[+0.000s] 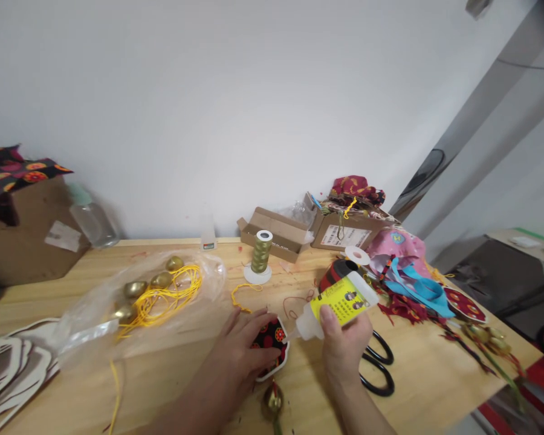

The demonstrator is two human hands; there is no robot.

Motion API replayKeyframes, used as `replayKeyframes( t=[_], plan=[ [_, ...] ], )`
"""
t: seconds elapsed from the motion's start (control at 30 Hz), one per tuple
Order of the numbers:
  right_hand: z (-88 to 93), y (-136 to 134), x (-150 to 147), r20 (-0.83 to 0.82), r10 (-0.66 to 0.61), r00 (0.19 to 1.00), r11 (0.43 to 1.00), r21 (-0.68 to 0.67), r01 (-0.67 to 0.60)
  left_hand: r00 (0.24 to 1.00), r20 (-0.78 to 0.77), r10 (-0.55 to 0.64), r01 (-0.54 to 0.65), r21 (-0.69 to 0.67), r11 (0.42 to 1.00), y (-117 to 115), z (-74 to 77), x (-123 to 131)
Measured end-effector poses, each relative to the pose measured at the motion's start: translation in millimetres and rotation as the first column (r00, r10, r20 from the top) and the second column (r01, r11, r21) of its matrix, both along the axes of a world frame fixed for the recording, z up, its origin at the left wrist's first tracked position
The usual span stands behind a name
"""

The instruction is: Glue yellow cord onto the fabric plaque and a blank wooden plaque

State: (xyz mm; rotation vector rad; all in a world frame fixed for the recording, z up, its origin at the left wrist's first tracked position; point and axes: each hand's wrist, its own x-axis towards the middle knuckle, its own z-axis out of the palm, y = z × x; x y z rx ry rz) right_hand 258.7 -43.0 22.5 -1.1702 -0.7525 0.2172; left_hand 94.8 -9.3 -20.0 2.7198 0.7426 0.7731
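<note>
A small dark patterned fabric piece [278, 334] with a white border lies on the table. My left hand [242, 347] holds it down, with the fingers across its top and the thumb lower on its face. My right hand [344, 341] is closed round a glue bottle [344, 300] with a yellow label. The bottle tilts down to the left, its nozzle at the right edge of the fabric piece. Just below the piece is a gold bell [272, 400]. Black-handled scissors [381, 365] lie right of my right hand, their blades hidden.
A green thread spool [262, 251] stands behind my hands. To the left, a clear plastic bag [213, 272] holds gold bells and yellow cord [172, 302]. White-edged pieces [22, 368] lie front left. Cardboard boxes [31, 229] and fabric scraps [417, 290] flank the wooden table [190, 338].
</note>
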Motion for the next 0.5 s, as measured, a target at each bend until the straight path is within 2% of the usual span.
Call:
replayKeyframes(
  t=[0.27,0.5],
  plan=[
    [-3.2,0,1,0.002,0.013,1.000,1.000,0.006,-0.013,0.999,-0.033,-0.039,0.036,-0.089,0.995,-3,15.4,-10],
    [-1.9,1,1,-0.009,0.020,1.000,1.000,0.014,-0.020,0.995,-0.103,0.007,-0.014,-0.067,0.998,-12,8.1,-19]
  ],
)
